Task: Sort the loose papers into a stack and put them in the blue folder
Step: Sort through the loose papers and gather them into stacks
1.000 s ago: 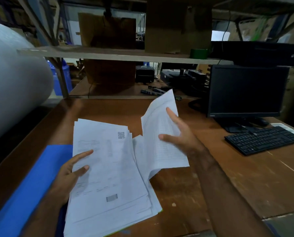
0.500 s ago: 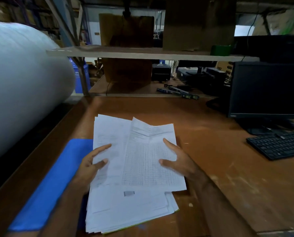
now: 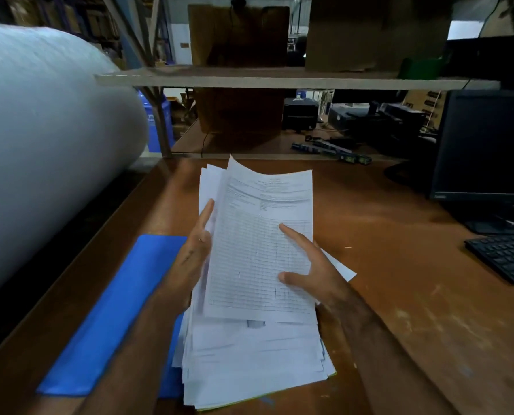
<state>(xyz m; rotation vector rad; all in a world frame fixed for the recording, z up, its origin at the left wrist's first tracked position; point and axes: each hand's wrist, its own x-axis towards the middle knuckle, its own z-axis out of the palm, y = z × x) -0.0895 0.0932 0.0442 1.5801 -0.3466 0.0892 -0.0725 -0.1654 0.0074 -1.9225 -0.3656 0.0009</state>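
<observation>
A thick pile of white papers lies on the brown table, its left edge over the blue folder. On top is a gridded form sheet tilted up at its far end. My left hand presses edge-on against the left side of the upper sheets, fingers straight. My right hand rests on the form's right side, thumb and index finger spread on the page. One sheet's corner sticks out to the right under my right hand.
A huge white roll fills the left side. A black monitor and keyboard stand at the right. A low shelf board crosses above the table's far end, with dark devices behind it.
My right hand carried the gridded sheet from the right onto the pile. Both hands have closed in on the top sheets, and their far end has lifted.
</observation>
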